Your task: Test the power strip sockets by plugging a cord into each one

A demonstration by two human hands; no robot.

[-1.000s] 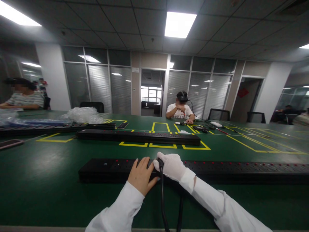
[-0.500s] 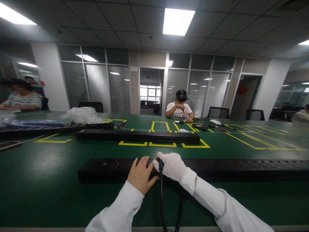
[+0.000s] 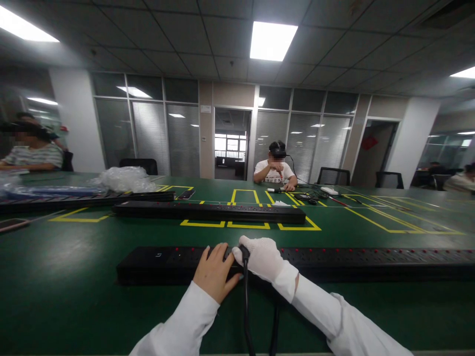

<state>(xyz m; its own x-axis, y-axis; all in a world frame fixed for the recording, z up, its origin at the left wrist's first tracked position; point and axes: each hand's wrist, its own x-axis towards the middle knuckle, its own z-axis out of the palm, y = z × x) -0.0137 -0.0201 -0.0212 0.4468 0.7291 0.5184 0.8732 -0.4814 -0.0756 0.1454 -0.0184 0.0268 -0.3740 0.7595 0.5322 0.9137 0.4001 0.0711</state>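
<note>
A long black power strip (image 3: 156, 264) with a row of small red dots and sockets lies across the table before me. My left hand (image 3: 213, 272), bare, rests on it with fingers spread over the top and the thumb along the front side. Just right of it, my right hand (image 3: 261, 257) in a white glove is closed around a black plug (image 3: 245, 253), held at the strip's top. From the plug a black cable (image 3: 246, 306) hangs toward the front edge. The plug's prongs and the socket under it are hidden.
Beyond lies a second power strip (image 3: 208, 211). More strips (image 3: 89, 199) and crumpled clear plastic (image 3: 126, 179) are at the left, with a phone (image 3: 14, 225). Across the green table a person (image 3: 274, 170) sits near cables and a white device (image 3: 329, 191). Another person (image 3: 33, 151) sits far left.
The view has shifted slightly. Both hands keep their places on the power strip, with the plug still in my right hand.
</note>
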